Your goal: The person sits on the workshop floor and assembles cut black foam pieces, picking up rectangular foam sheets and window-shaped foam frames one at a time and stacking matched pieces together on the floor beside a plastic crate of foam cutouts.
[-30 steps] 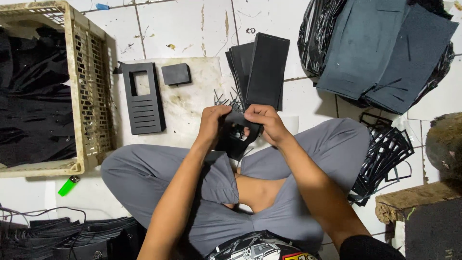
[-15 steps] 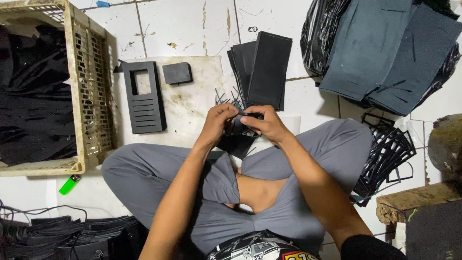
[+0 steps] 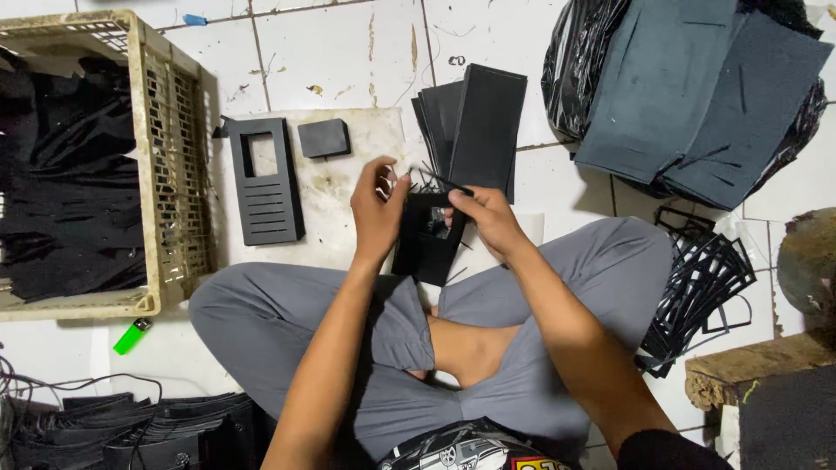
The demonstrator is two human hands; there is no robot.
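floor: white tiled floor (image 3: pixel 348 52), stained, seen from above; the person sits cross-legged on it in grey trousers.
black foam piece (image 3: pixel 427 239): held upright over the knees, between both hands, with a rectangular window cut near its top.
left hand (image 3: pixel 377 209): fingers curled and pressed against the piece's left edge, thumb towards the window.
right hand (image 3: pixel 488 218): thumb and forefinger pinch a thin black strip at the piece's top right edge.
cutting board (image 3: pixel 348 165): pale, just beyond the hands; carries a slotted black template (image 3: pixel 266 187) and a small black block (image 3: pixel 324 137).
stack of black sheets (image 3: pixel 479 130): leans just behind the hands.
crate (image 3: pixel 170 174): beige, at the left, holding black offcuts.
risk: the thin strip may tear short or the window edge may rip, if the pull runs sideways while the left hand's grip is loose.
change: against the earlier picture, the hands sit slightly higher and the window now faces the camera.
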